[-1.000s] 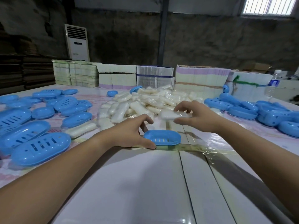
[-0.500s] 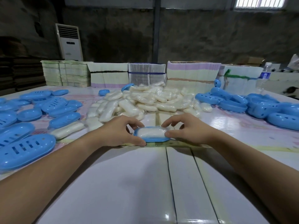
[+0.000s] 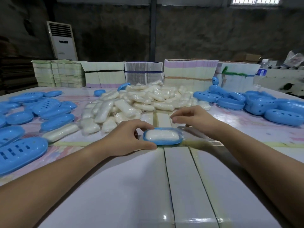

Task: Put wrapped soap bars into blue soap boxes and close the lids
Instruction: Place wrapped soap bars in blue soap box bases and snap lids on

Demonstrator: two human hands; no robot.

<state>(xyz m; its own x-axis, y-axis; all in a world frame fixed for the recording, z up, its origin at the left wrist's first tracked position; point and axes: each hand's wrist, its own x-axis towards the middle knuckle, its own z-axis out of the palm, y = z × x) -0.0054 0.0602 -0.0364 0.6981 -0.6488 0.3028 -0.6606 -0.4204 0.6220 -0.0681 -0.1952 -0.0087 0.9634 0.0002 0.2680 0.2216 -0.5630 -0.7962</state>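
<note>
A blue soap box base (image 3: 164,142) sits at the middle of the table with a white wrapped soap bar (image 3: 162,135) lying in it, no lid on it. My left hand (image 3: 130,137) grips the base's left end with thumb and fingers. Just behind the box's right end, my right hand (image 3: 195,118) hovers with nothing in it, fingers loosely curled and apart. A heap of wrapped soap bars (image 3: 139,101) lies behind the box.
Blue slotted lids (image 3: 19,152) lie spread on the left, blue box parts (image 3: 263,104) are piled on the right. Stacks of flat cartons (image 3: 189,71) line the table's far edge, a water bottle (image 3: 261,72) stands at the back right.
My right hand set the wrapped soap bar into the blue base, let go and lifted away to the right. My left hand kept hold of the base.
</note>
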